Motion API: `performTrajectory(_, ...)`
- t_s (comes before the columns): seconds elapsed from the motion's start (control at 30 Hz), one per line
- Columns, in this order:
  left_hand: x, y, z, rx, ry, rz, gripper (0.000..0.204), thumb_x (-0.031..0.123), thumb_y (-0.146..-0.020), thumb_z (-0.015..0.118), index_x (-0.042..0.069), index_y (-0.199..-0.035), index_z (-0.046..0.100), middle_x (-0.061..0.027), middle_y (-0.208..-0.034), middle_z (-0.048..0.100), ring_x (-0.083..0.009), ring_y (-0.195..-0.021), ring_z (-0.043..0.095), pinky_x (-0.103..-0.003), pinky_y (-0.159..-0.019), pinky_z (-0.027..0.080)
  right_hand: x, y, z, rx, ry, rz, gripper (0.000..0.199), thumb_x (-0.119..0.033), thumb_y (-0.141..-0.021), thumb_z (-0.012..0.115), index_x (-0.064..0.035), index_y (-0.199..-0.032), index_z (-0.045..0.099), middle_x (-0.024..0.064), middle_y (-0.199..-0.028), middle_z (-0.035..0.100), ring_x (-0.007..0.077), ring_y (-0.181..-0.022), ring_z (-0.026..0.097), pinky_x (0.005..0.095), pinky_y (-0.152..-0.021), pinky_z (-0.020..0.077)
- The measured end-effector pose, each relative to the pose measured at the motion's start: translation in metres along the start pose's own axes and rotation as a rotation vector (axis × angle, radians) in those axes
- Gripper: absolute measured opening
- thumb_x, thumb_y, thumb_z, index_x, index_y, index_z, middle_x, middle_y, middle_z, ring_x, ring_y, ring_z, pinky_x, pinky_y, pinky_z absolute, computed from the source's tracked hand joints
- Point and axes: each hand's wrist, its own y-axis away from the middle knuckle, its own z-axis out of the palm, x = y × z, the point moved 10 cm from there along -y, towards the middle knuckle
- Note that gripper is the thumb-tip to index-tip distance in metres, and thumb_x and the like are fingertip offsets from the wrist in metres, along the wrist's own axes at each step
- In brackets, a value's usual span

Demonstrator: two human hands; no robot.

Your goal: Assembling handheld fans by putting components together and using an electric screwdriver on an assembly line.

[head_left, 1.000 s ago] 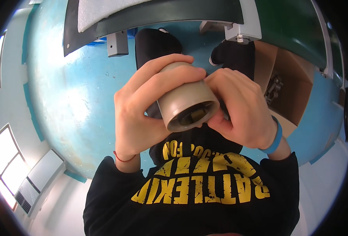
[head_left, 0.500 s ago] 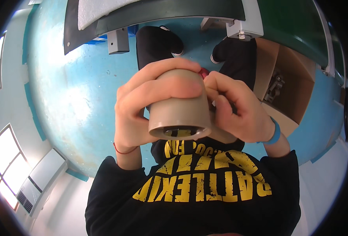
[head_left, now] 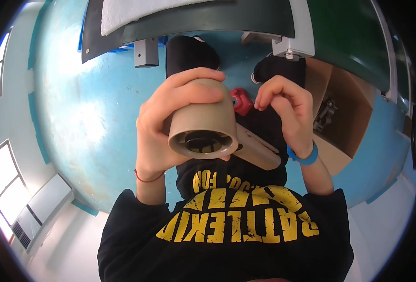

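Note:
A tan, hair-dryer-shaped device (head_left: 205, 120) is held up in front of my chest. Its round barrel has a dark lens-like face inside the rim, and a straight handle (head_left: 259, 152) slants off to the lower right. My left hand (head_left: 165, 110) wraps round the barrel from the left, fingers over the top. A glossy red part (head_left: 242, 101) juts out beside the barrel's right side. Just right of that red part, my right hand (head_left: 288, 113) is raised with thumb and fingers pinched together, apart from the device. Whatever may sit in the pinch is too small to tell.
Ahead stands a dark-topped table (head_left: 208, 28) with white foam (head_left: 137, 14) on it and grey metal legs. An open cardboard box (head_left: 353, 113) with grey parts (head_left: 326, 113) in it rests on the right, by a green surface (head_left: 349, 37). My black-trousered legs are below.
My right hand has drawn off the device to the right, uncovering the red part and the handle. The device in my left hand has shifted slightly left.

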Motion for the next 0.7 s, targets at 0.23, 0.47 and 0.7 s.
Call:
performTrajectory(0.23,0.001,0.005,0.002,-0.18,-0.007,0.154,0.097,0.017,-0.04,0.098,0.007,-0.122,0.047,-0.0307,-0.128,0.044,-0.0313,-0.093,0.065,-0.037,-0.078,0.059,0.012,-0.009,0.015,-0.103,0.326,0.076,0.016,-0.005,-0.092,0.046,0.0029,-0.089,0.06,0.0052,-0.085,0.06,0.0095,-0.076,0.054,0.0233,-0.071,0.0444)
performTrajectory(0.47,-0.003,0.008,0.002,-0.193,-0.053,0.141,0.099,0.019,-0.041,0.098,0.007,-0.124,0.046,-0.0305,-0.128,0.044,-0.0312,-0.092,0.065,-0.037,-0.078,0.059,0.018,-0.016,0.002,-0.035,0.485,-0.087,0.022,-0.01,-0.095,0.05,0.0016,-0.108,0.063,0.0111,-0.105,0.066,0.0161,-0.1,0.062,0.0272,-0.088,0.0465)
performTrajectory(0.7,-0.002,0.008,-0.001,-0.164,-0.052,0.15,0.096,0.018,-0.043,0.097,0.007,-0.124,0.046,-0.0304,-0.128,0.044,-0.0316,-0.092,0.065,-0.037,-0.078,0.059,0.026,-0.01,-0.004,0.123,0.107,0.142,0.031,-0.019,-0.1,0.044,0.0012,-0.12,0.058,0.0151,-0.123,0.061,0.0212,-0.113,0.059,0.0348,-0.097,0.0442)
